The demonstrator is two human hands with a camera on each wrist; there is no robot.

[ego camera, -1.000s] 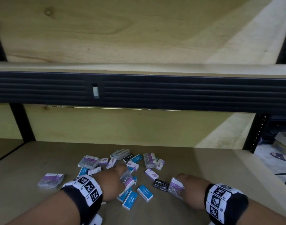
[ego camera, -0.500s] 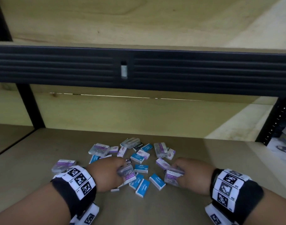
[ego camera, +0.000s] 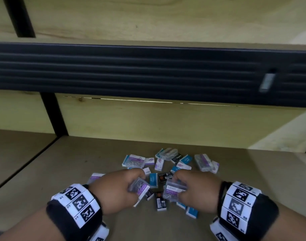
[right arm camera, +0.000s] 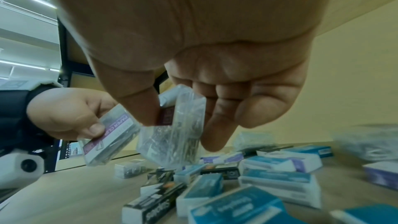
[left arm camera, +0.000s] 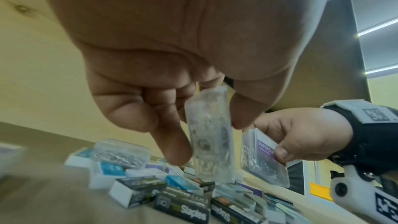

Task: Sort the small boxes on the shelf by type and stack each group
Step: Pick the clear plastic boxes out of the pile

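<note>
The left hand (ego camera: 116, 189) pinches a clear plastic paper-clip box with a purple label (ego camera: 140, 186) between thumb and fingers, lifted above the wooden shelf (ego camera: 65, 173). The right hand (ego camera: 197, 190) has its grip round a second clear purple-labelled paper-clip box (ego camera: 174, 190), just beside the first. Below them, toward the shelf's front edge, lie scattered small blue-and-white boxes (ego camera: 153, 179), black staple boxes (ego camera: 161, 202) and more clear boxes (ego camera: 203, 161), unsorted.

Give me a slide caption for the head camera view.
Each hand, left and right, holds a clear paper-clip box above mixed small boxes.
</note>
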